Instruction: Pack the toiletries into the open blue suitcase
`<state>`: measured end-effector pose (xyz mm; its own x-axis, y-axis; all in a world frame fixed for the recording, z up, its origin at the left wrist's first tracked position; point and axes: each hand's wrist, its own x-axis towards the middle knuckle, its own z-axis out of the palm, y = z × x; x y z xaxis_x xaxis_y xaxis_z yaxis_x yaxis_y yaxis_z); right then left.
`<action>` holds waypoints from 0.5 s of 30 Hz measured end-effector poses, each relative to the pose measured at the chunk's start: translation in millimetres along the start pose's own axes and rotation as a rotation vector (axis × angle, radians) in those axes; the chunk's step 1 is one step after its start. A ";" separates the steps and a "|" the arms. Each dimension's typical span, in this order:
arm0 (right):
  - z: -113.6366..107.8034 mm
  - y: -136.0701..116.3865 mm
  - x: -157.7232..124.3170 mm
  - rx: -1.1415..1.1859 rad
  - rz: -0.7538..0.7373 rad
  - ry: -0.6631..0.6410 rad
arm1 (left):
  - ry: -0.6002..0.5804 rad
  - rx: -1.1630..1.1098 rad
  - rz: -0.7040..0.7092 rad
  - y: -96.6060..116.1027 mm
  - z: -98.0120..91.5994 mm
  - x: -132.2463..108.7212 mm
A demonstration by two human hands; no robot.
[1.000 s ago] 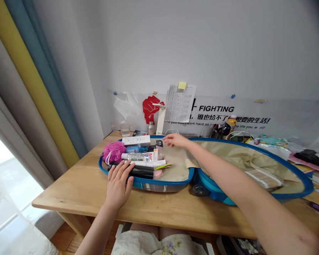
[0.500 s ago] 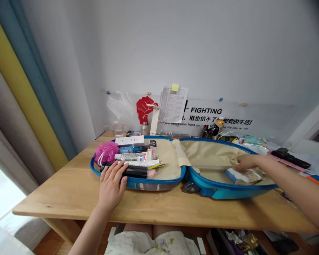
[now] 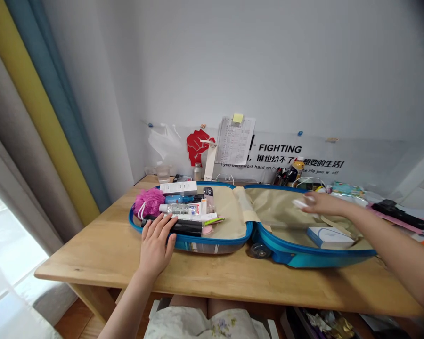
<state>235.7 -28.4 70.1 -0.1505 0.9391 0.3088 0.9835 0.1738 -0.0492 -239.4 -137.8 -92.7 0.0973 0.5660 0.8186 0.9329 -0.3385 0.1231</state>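
White packet (image 3: 298,204), seemingly, pinched right of centre, could drop if right hand (image 3: 321,203) slackens its fingertips; left hand (image 3: 156,247) rests spread.

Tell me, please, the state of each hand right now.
Left hand: open, resting on the black tube.
Right hand: closed on a white item, too blurred to name.

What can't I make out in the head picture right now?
Head view:
- White item in the right hand: too blurred to identify.
- Black cylinder: partly covered by the left hand.
- Suitcase's right end: behind the right forearm.
- Wall sheet: print too small.
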 end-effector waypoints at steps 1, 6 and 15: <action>0.6 -13.8 9.9 0.021 0.010 -0.059 | 0.000 0.003 0.001 0.0 0.0 0.1; 26.0 -122.8 42.7 0.209 -0.237 -0.281 | -0.017 0.005 -0.009 -0.4 -0.1 -0.4; 74.7 -240.5 56.8 0.130 -0.588 -0.513 | -0.011 0.008 -0.010 -0.2 0.2 -0.9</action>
<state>-16.9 5.3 28.6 -0.7005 0.6963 -0.1565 0.7135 0.6877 -0.1342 -239.6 -138.1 -93.6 0.0918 0.5777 0.8111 0.9367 -0.3265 0.1265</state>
